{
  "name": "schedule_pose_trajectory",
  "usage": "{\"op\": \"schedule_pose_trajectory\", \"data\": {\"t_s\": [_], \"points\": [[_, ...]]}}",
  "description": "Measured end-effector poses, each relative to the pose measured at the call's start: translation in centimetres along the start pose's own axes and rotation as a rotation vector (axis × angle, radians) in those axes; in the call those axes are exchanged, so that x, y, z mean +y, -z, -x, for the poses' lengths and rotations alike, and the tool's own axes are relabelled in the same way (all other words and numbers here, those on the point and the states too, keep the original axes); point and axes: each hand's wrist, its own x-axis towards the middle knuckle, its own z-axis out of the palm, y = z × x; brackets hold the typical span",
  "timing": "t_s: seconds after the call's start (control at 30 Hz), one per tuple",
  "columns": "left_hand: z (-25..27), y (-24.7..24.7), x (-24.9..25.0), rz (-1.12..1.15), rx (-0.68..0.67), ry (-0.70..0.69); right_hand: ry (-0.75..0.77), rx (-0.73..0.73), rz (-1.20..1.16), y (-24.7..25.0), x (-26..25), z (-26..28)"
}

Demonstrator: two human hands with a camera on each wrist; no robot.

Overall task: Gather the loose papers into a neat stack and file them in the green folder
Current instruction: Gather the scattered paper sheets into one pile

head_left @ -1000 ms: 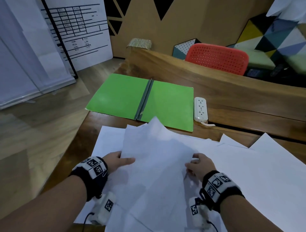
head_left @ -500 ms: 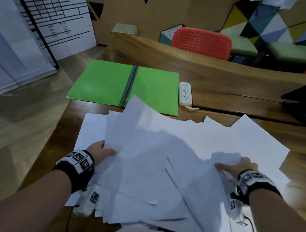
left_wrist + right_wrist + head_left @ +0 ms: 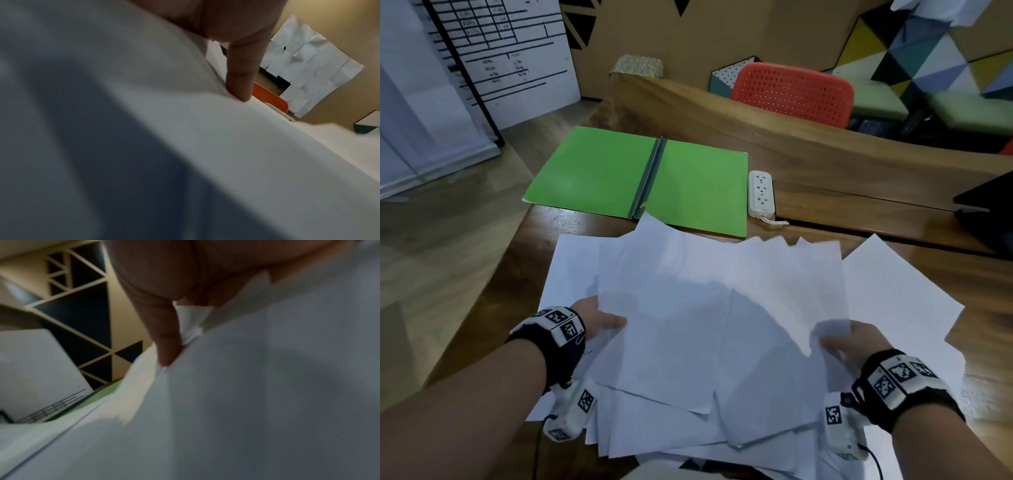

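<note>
A messy pile of white papers [image 3: 705,325] covers the near part of the wooden table [image 3: 571,222]. My left hand [image 3: 599,322] grips the pile's left edge with the thumb on top; the other fingers are hidden beneath. My right hand [image 3: 842,342] pinches the right edge of the top sheets the same way. Paper [image 3: 185,146] fills the left wrist view under my thumb [image 3: 240,81]. In the right wrist view the papers [image 3: 267,386] fill the frame below the thumb [image 3: 166,345]. The green folder [image 3: 640,178] lies open and flat behind the pile; a paper corner overlaps its near edge.
A white power strip [image 3: 760,193] lies right of the folder, against a raised wooden partition [image 3: 808,144]. A red chair [image 3: 791,92] stands behind it. A dark flat object [image 3: 986,202] sits at the far right. The table's left edge drops to the floor [image 3: 448,257].
My right hand went out to the right over the spread sheets, then drew several of them back over the pile. The left hand kept its hold on the left edge.
</note>
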Motion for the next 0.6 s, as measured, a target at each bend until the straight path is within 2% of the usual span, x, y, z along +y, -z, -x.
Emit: {"op": "schedule_pose_trajectory", "data": {"t_s": [0.07,0.13,0.23,0.3,0.37,0.43,0.5,0.6], "points": [[0.1,0.0,0.1,-0.02,-0.001,-0.002,-0.002,0.104,0.117,1.4,-1.2,0.9],[0.3,-0.1,0.0,-0.021,0.001,-0.001,0.087,0.31,0.106,3.9,-2.6,2.2],[0.3,-0.1,0.0,-0.025,0.003,0.002,0.156,0.554,-0.288,8.0,-3.7,3.2],[0.5,-0.1,0.1,-0.027,-0.003,0.006,0.182,0.621,-0.516,9.9,-4.0,3.0],[0.6,0.0,0.2,-0.032,-0.018,0.002,0.208,0.634,-0.605,9.9,-4.6,2.8],[0.7,-0.1,0.1,-0.048,-0.015,0.021,0.199,0.592,-0.629,7.7,-5.6,2.7],[0.7,-0.1,0.0,-0.089,0.01,0.011,0.145,0.491,-0.612,4.0,-6.3,2.9],[0.2,0.0,0.2,0.01,0.052,0.073,0.132,0.301,-0.465,-1.5,-6.3,3.1]]}}
